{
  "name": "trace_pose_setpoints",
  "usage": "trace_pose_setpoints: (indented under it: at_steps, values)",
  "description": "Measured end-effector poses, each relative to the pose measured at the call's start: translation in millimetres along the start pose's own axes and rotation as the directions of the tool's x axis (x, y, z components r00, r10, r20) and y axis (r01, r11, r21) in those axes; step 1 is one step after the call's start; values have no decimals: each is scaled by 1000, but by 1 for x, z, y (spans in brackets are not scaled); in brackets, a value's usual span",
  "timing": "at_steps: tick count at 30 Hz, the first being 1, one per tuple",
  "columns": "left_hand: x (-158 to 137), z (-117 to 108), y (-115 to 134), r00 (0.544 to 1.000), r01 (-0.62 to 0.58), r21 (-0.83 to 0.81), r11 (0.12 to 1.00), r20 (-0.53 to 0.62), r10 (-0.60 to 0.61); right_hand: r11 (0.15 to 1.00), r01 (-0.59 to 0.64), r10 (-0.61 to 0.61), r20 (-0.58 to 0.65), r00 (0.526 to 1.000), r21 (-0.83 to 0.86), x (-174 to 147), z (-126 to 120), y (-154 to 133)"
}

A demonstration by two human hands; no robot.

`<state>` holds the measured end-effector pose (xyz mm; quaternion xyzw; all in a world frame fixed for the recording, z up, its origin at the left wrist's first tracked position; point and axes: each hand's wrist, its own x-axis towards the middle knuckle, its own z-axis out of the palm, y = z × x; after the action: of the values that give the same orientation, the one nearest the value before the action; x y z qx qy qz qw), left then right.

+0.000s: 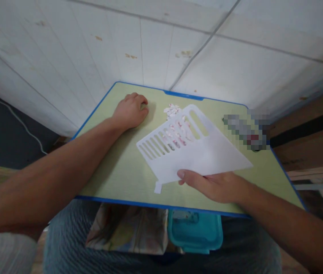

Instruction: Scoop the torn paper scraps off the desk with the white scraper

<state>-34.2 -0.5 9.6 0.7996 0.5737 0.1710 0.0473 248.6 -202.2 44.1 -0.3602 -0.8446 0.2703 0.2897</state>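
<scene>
My right hand (215, 184) holds a white sheet of paper or thin card (207, 152) by its near edge, thumb on top. The sheet is tilted above the table, with a row of long rounded slots cut through it, narrow at the left and wider at the right. Pinkish and white bits show through some slots. A small white tab (158, 187) sticks out at its near corner. Just beyond the sheet lies a small heap of white paper scraps (172, 110), partly covered. My left hand (131, 110) rests on the table, fingers loosely bent, thumb apart, nothing visible in it.
The pale green table (115, 171) has a blue rim and stands against a white panelled wall (155, 53). A blurred-out object (245, 131) lies at its right. Below the near edge are a turquoise plastic container (197, 232) and a patterned cloth or bag (129, 228), over my legs.
</scene>
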Motion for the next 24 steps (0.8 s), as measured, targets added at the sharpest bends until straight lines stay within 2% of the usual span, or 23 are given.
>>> trace_pose_setpoints:
  at_steps: [3,7,9,12,16,20,24]
  values:
    - [-4,-7,11,999,18,10,1000,31,-18,999,32,-31,36,999,-25,0,-1,-8]
    - [-8,-11,16,999,34,-18,999,37,-33,999,-37,38,45,998,-34,-1,-2,-15]
    - [-7,-9,16,999,25,-34,999,27,-25,998,-12,16,60,998,-53,-3,-2,-17]
    - [-5,-7,13,1000,11,-36,999,21,-11,993,48,-37,100,994,-111,-5,-3,-19]
    - [0,0,5,1000,-15,-51,999,12,16,979,32,-9,116,993,-200,-6,-2,-21]
    - [6,11,-7,996,-67,-107,992,-61,61,975,88,-73,81,994,-203,-8,2,-19]
    - [10,18,-15,991,-109,-133,985,-97,96,977,73,-54,96,994,-200,-8,3,-19]
